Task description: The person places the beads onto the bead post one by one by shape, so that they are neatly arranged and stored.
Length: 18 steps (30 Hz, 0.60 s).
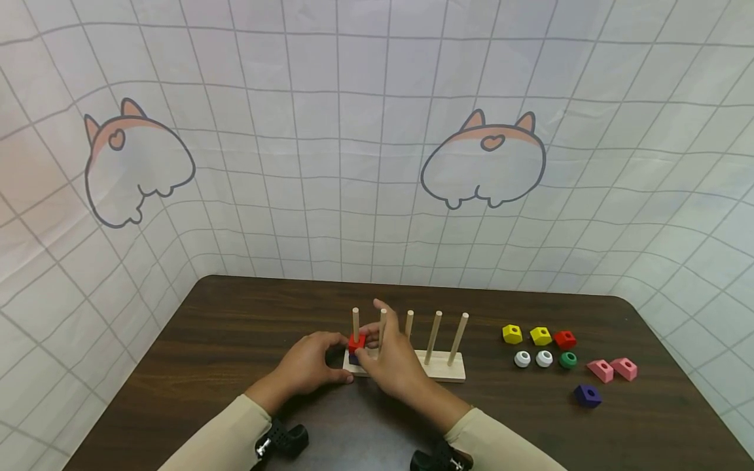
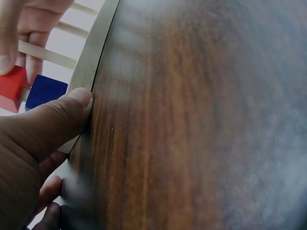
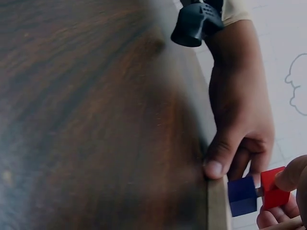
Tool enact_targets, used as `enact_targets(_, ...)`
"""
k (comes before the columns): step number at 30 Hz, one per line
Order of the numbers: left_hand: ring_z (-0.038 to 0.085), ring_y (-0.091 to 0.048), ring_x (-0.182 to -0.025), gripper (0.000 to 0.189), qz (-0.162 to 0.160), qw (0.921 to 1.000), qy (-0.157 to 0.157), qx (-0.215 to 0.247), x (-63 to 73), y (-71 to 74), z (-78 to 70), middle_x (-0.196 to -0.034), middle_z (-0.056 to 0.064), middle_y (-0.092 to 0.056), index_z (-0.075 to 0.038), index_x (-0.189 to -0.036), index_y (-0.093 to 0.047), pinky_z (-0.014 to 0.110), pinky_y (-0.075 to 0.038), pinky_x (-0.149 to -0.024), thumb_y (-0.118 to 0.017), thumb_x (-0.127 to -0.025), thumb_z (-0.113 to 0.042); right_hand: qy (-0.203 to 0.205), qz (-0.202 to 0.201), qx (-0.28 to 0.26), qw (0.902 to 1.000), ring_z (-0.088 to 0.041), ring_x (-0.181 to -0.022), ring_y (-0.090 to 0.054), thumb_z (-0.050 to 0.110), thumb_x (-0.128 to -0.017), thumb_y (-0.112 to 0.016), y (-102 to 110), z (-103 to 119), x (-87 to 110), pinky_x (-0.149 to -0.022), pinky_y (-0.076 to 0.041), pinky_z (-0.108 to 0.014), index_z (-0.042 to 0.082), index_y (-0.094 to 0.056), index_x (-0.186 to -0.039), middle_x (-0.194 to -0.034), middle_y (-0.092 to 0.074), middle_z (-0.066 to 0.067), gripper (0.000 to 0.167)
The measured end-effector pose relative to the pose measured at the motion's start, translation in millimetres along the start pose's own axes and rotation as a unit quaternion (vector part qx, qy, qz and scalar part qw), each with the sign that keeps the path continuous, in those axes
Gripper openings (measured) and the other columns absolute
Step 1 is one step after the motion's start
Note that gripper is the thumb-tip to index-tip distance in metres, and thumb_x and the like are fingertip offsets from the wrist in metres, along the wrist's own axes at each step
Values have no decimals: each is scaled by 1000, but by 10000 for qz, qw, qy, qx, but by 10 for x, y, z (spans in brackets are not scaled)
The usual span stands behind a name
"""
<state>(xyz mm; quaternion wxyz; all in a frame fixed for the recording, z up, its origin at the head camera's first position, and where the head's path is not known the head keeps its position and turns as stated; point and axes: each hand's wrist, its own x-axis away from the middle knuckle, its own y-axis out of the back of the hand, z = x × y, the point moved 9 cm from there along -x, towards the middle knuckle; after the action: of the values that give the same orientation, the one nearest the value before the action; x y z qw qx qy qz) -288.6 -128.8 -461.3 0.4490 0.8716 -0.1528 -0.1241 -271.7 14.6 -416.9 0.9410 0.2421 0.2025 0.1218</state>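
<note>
A pale wooden peg board (image 1: pixel 446 373) with several upright dowels stands on the table. My left hand (image 1: pixel 309 363) grips its left end, the thumb (image 2: pixel 57 112) pressed against the front edge of the base. A red block (image 1: pixel 356 343) is threaded on the leftmost dowel, and my right hand (image 1: pixel 396 363) pinches it between thumb and fingers. Below it, a dark blue block (image 3: pixel 242 195) sits on the same dowel against the base. A short gap with bare dowel shows between the two blocks in both wrist views.
On the table's right lie two yellow blocks (image 1: pixel 512 334), another red block (image 1: pixel 565 339), two white beads (image 1: pixel 522 358), a green bead (image 1: pixel 568 360), two pink blocks (image 1: pixel 601 371) and a dark blue block (image 1: pixel 587 396). A white gridded curtain (image 1: pixel 377 163) surrounds the brown table (image 1: pixel 247 314).
</note>
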Motion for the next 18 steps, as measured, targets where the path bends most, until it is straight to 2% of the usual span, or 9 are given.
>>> enact_targets(8, 28, -64, -115, 51, 4, 10000, -46, -38, -5, 5, -1, -119, 3, -70, -18, -114, -73, 52, -51, -97, -93, -73, -40, 26, -25, 27, 10000, -21, -98, -71, 1, -89, -75, -36, -70, 23, -87, -58, -39, 4, -23, -154, -117, -69, -7, 83)
enact_targets(13, 28, -64, -114, 53, 39, 10000, -2, -39, 1, 4, -1, -118, 2, -71, -17, -116, -73, 52, -51, -96, -93, -73, -41, 74, 56, 67, 9999, -29, -114, -67, 5, -91, -76, -7, -40, 95, -95, -54, -45, 5, -24, -154, -132, -65, -14, 82)
enact_targets(18, 29, -64, -116, 53, 29, 10000, 24, -71, 7, 12, -8, -119, 3, -70, -17, -116, -73, 53, -50, -97, -93, -73, -40, -66, 360, 385, 9986, -35, -129, -57, 12, -93, -74, 51, -8, 218, -103, -48, -51, 4, -25, -154, -146, -55, -19, 78)
